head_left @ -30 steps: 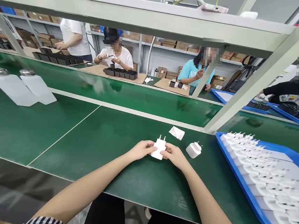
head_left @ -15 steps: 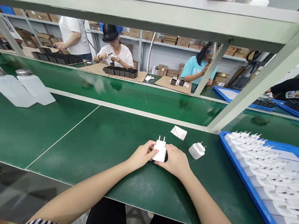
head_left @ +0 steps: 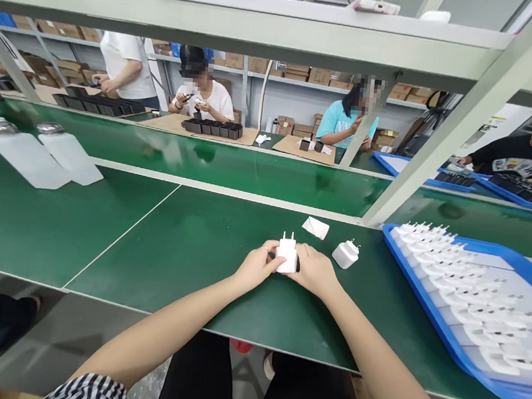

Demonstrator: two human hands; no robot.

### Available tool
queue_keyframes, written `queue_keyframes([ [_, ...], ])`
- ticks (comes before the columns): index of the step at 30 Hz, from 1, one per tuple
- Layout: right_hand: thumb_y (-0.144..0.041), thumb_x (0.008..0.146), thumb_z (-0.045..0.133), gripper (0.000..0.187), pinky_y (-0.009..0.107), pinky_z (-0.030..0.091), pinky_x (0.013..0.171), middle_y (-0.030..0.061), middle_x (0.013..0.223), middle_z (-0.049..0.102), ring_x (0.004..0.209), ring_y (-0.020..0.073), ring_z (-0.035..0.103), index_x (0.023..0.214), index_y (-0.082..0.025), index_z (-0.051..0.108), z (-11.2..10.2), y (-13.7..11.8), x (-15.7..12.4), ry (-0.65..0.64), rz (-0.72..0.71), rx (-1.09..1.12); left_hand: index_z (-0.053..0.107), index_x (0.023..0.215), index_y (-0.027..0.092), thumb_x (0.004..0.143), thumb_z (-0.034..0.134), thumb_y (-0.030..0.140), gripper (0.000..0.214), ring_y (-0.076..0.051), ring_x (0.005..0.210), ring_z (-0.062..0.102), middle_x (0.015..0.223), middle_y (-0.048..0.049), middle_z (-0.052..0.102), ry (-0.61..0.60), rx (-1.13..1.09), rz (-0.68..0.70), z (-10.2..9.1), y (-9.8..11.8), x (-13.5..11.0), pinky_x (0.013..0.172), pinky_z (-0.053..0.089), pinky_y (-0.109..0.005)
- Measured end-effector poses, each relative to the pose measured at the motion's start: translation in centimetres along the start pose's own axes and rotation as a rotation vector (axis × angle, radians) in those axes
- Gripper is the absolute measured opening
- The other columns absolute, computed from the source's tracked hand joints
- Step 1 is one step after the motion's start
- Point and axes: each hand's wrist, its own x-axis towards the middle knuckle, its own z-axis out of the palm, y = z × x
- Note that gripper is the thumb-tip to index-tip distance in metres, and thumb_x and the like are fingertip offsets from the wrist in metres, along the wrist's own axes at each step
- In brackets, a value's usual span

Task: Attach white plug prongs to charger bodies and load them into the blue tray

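A white plug charger point(head_left: 286, 256) is held upright above the green table, its two metal pins pointing away from me. My left hand point(head_left: 257, 267) grips its left side, with the thumb across the near face. The fingers of my right hand point(head_left: 316, 271) close around its right side; some of them are hidden behind it. To the right of my hands, a second white charger point(head_left: 345, 255) lies on the table with its pins toward the upper right. A folded piece of white paper point(head_left: 316, 227) lies just beyond my hands.
On the right stands a blue tray point(head_left: 425, 309) with rows of white chargers point(head_left: 465, 284). Two white bottles with metal tops point(head_left: 30, 158) are at the left. A slanted metal post point(head_left: 420, 158) rises behind the tray. Several people work across the green conveyor point(head_left: 231, 166).
The camera view has shifted slightly, and more of the floor and the tray's near edge shows. Both hands still hold the same charger in nearly the same pose.
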Motion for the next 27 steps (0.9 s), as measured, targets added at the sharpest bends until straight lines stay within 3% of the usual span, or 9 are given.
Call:
queue_keyframes([
  [5, -0.043, 0.062, 0.052, 0.033, 0.025, 0.035, 0.048, 0.0053, 0.074, 0.058, 0.065, 0.018, 0.054, 0.08, -0.016, 0.046, -0.7, -0.5, 0.1, -0.047, 0.066, 0.038, 0.035, 0.107, 0.018, 0.072, 0.039, 0.033, 0.038, -0.012, 0.055, 0.052, 0.072, 0.0001, 0.056, 0.035, 0.158, 0.074, 0.1, 0.2, -0.6, 0.057, 0.041, -0.025],
  [7, -0.043, 0.06, 0.052, 0.031, 0.024, 0.034, 0.047, 0.0029, 0.069, 0.058, 0.06, 0.0162, 0.054, 0.075, -0.017, 0.046, -1.1, -1.1, -0.1, -0.019, 0.105, 0.103, 0.033, 0.107, 0.016, 0.07, 0.04, 0.035, 0.042, -0.014, 0.059, 0.052, 0.075, -0.0019, 0.056, 0.101, 0.228, 0.186, 0.2, 0.3, -0.9, 0.056, 0.041, -0.026],
  [10, -0.039, 0.058, 0.05, 0.023, 0.023, 0.032, 0.044, 0.0, 0.058, 0.055, 0.051, 0.0139, 0.051, 0.066, -0.018, 0.044, -1.8, -2.2, -0.5, 0.045, 0.127, 0.146, 0.032, 0.103, 0.016, 0.07, 0.036, 0.037, 0.04, -0.014, 0.063, 0.051, 0.087, -0.0065, 0.051, 0.29, 0.271, 0.482, 0.2, 0.4, -1.3, 0.052, 0.041, -0.026],
  [13, -0.038, 0.056, 0.049, 0.021, 0.023, 0.03, 0.043, -0.0006, 0.052, 0.052, 0.048, 0.0133, 0.05, 0.06, -0.018, 0.043, -2.6, -3.4, -0.7, 0.124, 0.098, 0.145, 0.037, 0.097, 0.017, 0.072, 0.032, 0.037, 0.033, -0.012, 0.06, 0.047, 0.084, -0.0058, 0.047, 0.38, 0.312, 0.725, -0.2, 0.9, -1.5, 0.049, 0.039, -0.024],
  [18, -0.036, 0.053, 0.052, 0.021, 0.023, 0.029, 0.042, -0.0017, 0.049, 0.048, 0.046, 0.0121, 0.047, 0.055, -0.019, 0.041, -3.3, -4.7, -0.9, 0.149, 0.128, 0.232, 0.041, 0.09, 0.018, 0.073, 0.026, 0.027, 0.024, -0.012, 0.056, 0.042, 0.069, -0.0021, 0.042, 0.419, 0.301, 0.835, -0.9, 1.4, -1.9, 0.048, 0.037, -0.024],
  [22, -0.038, 0.052, 0.058, 0.028, 0.023, 0.031, 0.043, -0.0018, 0.059, 0.051, 0.05, 0.0128, 0.048, 0.068, -0.019, 0.044, -4.0, -3.7, -1.2, -0.036, 0.218, 0.427, 0.039, 0.095, 0.019, 0.072, 0.032, 0.026, 0.025, -0.012, 0.063, 0.045, 0.079, -0.0033, 0.043, 0.316, 0.242, 0.766, -0.5, 1.4, -1.7, 0.054, 0.04, -0.026],
  [25, -0.038, 0.057, 0.057, 0.036, 0.022, 0.035, 0.044, -0.0029, 0.064, 0.052, 0.052, 0.012, 0.049, 0.084, -0.02, 0.043, -4.3, -1.3, -2.0, -0.189, 0.254, 0.722, 0.029, 0.11, 0.021, 0.07, 0.042, 0.026, 0.042, -0.015, 0.083, 0.048, 0.098, -0.0067, 0.044, 0.093, 0.156, 0.626, 0.6, 1.9, -0.8, 0.07, 0.041, -0.03],
  [27, -0.038, 0.062, 0.053, 0.031, 0.023, 0.037, 0.047, -0.0025, 0.064, 0.051, 0.054, 0.0121, 0.049, 0.085, -0.02, 0.044, -4.2, 0.3, -2.9, -0.147, 0.321, 0.814, 0.016, 0.119, 0.022, 0.07, 0.044, 0.025, 0.056, -0.016, 0.095, 0.045, 0.109, -0.0074, 0.043, -0.093, 0.078, 0.505, 1.8, 2.4, 0.3, 0.079, 0.038, -0.03],
])
